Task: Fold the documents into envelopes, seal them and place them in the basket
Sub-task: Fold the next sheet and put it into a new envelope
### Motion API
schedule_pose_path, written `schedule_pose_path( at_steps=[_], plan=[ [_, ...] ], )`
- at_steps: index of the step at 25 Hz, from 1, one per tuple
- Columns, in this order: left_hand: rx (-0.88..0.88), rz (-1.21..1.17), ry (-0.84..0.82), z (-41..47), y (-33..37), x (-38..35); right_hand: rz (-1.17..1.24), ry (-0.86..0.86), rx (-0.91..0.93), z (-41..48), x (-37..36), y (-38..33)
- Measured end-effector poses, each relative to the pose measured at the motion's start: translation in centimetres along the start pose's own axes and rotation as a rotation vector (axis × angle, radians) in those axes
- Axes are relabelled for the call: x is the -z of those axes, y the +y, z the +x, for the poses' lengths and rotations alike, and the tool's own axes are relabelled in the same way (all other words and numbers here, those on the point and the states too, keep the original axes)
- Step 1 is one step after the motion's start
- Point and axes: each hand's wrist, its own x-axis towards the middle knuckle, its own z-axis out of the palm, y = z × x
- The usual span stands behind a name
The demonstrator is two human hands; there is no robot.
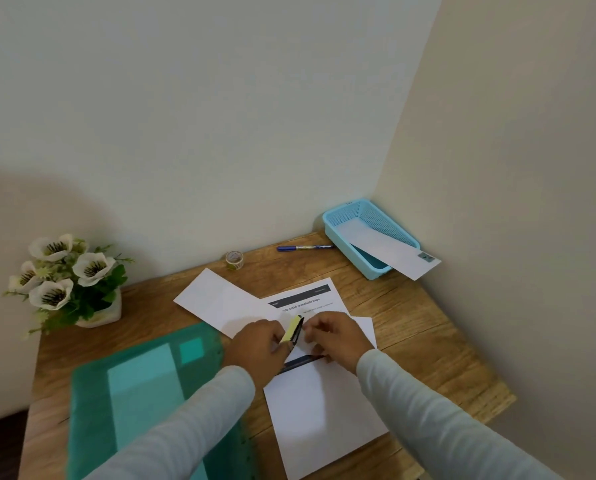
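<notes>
Holds a small yellow-and-black object (291, 330) in the left hand (255, 344), fingers curled round it, above the printed document (310, 297) lying at the middle of the desk (410, 323). Meets the object from the right with the right hand (334, 337), fingers bent; grip or mere touch, cannot tell. Shows a blank envelope (216, 299) left of the document and, far right, a blue basket (338, 233) with 1 long envelope (386, 249) propped across its near rim.

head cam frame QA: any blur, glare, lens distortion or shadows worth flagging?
Head view: green folder at lower left is motion-blurred; left hand, gripping a yellow item, and right hand slightly soft; small text on the printed sheet unreadable; wide-angle lens tilts the wall corner and skews the table edges; large soft shadow on the left wall behind the flowers; no glare.
</notes>
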Motion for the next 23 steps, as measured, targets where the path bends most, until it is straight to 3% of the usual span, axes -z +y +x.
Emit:
schedule_pose_path(
  at_steps=[3, 8, 13, 23],
  plan=[
    [0.091, -0.143, 0.018, 0.5, -0.2, -0.1, -0.627, 0.063, 0.153, 1.0, 1.7, -0.5],
    [0.132, -0.23, 0.007, 0.8, -0.9, -1.0, -1.056, -0.107, 0.114, 2.3, 1.6, -1.3],
    [0.15, -0.223, -0.009, 0.7, -0.5, -1.6, -1.062, -0.101, 0.102, 3.2, 1.7, -1.5],
    [0.097, -0.312, 0.096, 1.3, 0.0, -1.1, -0.572, 0.103, 0.033, 1.1, 7.6, 0.3]
  ],
)
